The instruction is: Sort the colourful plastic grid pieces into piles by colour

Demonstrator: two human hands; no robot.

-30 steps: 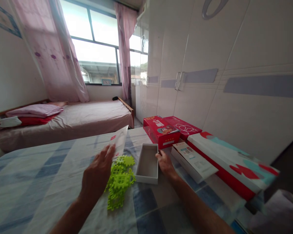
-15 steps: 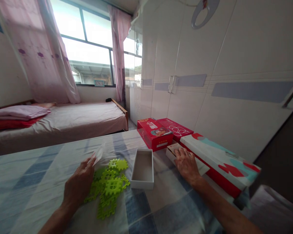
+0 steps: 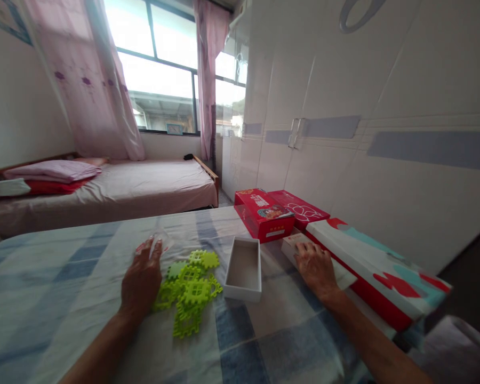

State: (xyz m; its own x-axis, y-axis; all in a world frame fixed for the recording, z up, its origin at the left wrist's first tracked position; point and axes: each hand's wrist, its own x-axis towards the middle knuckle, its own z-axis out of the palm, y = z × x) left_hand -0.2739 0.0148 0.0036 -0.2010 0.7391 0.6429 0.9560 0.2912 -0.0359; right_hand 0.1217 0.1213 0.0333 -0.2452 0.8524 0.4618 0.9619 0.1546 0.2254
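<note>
My left hand (image 3: 142,274) lies on the bed-like cloth surface, fingers stretched out over a clear plastic bag (image 3: 162,240) with red print. Just right of it is a loose heap of lime-green notched puzzle tiles (image 3: 194,290), some with window-like cutouts. An open white box (image 3: 243,269) stands beside the heap, with nothing visible inside. Farther right, my right hand (image 3: 314,266) has its fingers closed over a flat white box lid (image 3: 291,244); the hand hides much of it.
A red box (image 3: 260,213) with a clear side and a darker red box (image 3: 300,208) stand at the back. A long white, red and teal box (image 3: 378,269) lies along the right edge. Beyond are a bed (image 3: 156,184) and a white wardrobe (image 3: 296,176).
My left hand has lowered the plastic bag, which stood up from the fingers and now lies flatter beneath them. My right hand keeps its place on the lid. The view has shifted left.
</note>
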